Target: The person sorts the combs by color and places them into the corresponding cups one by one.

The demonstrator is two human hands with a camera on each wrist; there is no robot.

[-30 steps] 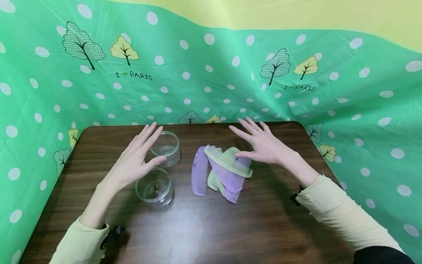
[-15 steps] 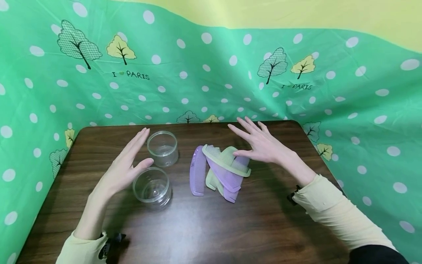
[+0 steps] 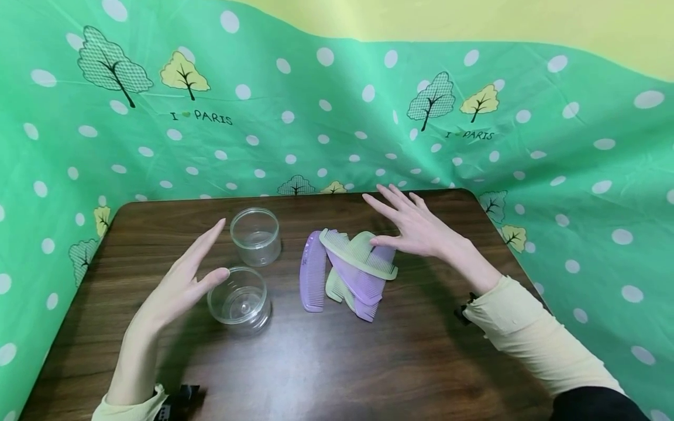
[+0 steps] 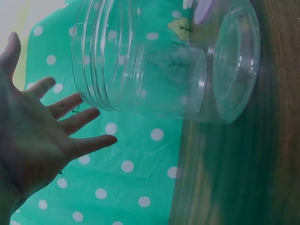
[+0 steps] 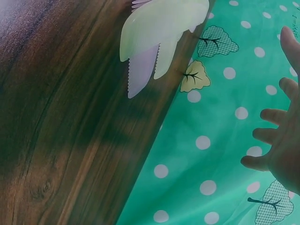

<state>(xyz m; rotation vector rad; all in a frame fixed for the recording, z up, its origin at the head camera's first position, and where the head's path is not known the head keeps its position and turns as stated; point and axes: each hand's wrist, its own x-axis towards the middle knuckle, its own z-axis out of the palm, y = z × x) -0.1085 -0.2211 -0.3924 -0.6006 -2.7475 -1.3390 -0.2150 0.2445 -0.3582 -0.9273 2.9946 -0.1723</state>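
Brown tabletop (image 3: 337, 368): combs (image 3: 358, 257) near right grip (image 3: 418, 230), clear jars (image 3: 256, 255) beside left grip (image 3: 174, 292); fingers spread on both.

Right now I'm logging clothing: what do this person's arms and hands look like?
The left sleeve is pale-yellow fabric; the right sleeve matches, with black fabric farther up. A black device sits at the left sleeve's end, another at the right's. The left hand and right hand look gloveless.

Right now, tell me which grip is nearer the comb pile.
Right. The right grip hovers just right of the comb pile; the left grip is well to its left, beside the clear jars.
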